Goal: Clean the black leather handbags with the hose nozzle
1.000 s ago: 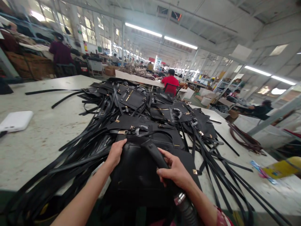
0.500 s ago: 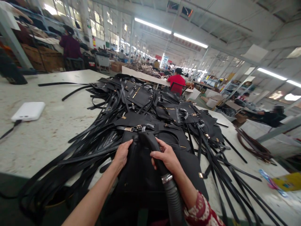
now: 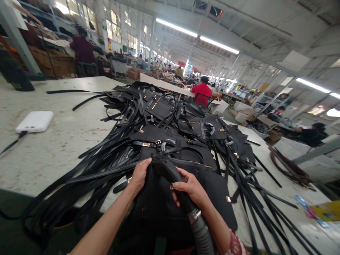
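My right hand [image 3: 190,187] is wrapped round a black hose nozzle [image 3: 170,171] with a curved head. A metal clamp [image 3: 195,215] joins it to a ribbed hose [image 3: 203,235] that runs down out of view. The nozzle's head lies against the upper part of a black handbag [image 3: 164,198] in front of me. My left hand [image 3: 140,173] pinches the bag's upper left edge, thumb close to the nozzle tip. The bag's lower part is in shadow. Just beyond it lies another black bag piece with a handle [image 3: 195,150] and gold-coloured buckles.
More black bags [image 3: 159,106] are piled across the table [image 3: 79,140], long straps [image 3: 98,170] trailing off both sides. A white box with a cable [image 3: 34,121] lies at left, coiled brown straps [image 3: 288,168] at right. A person in red [image 3: 203,91] sits beyond the table.
The nozzle head has shifted slightly left and down over the bag, and my right hand has moved down with it. My left hand stays on the bag's edge. The view has tilted slightly.
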Motion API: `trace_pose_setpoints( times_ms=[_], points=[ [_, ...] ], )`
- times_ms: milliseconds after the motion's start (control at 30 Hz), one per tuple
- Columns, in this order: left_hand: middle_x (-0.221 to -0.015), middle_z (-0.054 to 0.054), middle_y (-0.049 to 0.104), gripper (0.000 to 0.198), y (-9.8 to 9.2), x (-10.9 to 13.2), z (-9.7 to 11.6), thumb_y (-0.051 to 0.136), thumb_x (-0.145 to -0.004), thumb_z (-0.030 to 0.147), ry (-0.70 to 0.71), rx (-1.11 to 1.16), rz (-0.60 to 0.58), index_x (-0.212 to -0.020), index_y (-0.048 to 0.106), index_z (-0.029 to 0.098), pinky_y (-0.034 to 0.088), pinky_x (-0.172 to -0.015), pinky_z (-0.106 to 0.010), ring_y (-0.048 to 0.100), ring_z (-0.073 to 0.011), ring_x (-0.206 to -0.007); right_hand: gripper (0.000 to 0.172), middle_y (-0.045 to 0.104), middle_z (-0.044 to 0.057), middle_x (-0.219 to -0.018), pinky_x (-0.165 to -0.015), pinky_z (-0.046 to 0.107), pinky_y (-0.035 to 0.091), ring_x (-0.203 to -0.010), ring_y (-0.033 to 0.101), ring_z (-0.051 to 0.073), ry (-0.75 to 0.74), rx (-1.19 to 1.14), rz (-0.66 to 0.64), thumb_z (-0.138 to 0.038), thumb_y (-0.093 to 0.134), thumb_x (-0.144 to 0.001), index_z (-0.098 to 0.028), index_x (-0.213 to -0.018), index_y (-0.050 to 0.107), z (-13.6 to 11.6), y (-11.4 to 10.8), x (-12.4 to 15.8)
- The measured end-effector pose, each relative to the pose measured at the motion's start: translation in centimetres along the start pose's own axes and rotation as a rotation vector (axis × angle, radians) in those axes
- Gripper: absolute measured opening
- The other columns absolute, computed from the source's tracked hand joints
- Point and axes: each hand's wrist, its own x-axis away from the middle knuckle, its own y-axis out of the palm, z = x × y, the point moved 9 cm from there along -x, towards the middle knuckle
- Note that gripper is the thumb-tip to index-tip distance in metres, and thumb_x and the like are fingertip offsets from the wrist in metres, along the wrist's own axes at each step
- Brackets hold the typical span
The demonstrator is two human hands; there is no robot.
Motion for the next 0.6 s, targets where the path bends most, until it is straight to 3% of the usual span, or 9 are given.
trace_pose_setpoints(
  times_ms=[200,400,600],
  points=[
    [-0.072,-0.006,0.07,0.039,0.2,0.3,0.7,0.069,-0.056,0.048,0.017,-0.033,-0.02,-0.074,0.07,0.014,0.044,-0.08,-0.036,0.062,-0.0236,-0.077,0.074,0.06,-0.004,-0.049,-0.034,0.02,0.042,-0.033,0.051,0.011,-0.148,0.082,0.136,-0.018,0.065,-0.065,-0.017,-0.131,0.033,-1.7,-1.1,-0.8],
    [-0.094,-0.006,0.069,0.045,0.6,0.9,2.0,0.071,-0.056,0.04,0.097,-0.069,-0.027,-0.093,0.068,0.016,0.044,-0.081,-0.033,0.061,-0.023,-0.089,0.076,0.058,-0.005,-0.05,-0.034,0.021,0.042,-0.034,0.051,0.011,-0.15,0.093,0.178,-0.018,0.066,-0.064,-0.016,-0.132,0.032,-2.1,-1.1,0.5],
    [-0.094,-0.005,0.069,0.039,0.6,1.4,2.5,0.07,-0.058,0.035,0.167,-0.105,-0.011,-0.092,0.069,0.017,0.043,-0.083,-0.033,0.06,-0.0235,-0.091,0.075,0.058,-0.005,-0.063,-0.036,0.022,0.045,-0.04,0.053,0.01,-0.093,0.155,0.107,-0.016,0.07,-0.059,-0.023,-0.128,0.04,-1.1,1.4,-0.3]
  ],
)
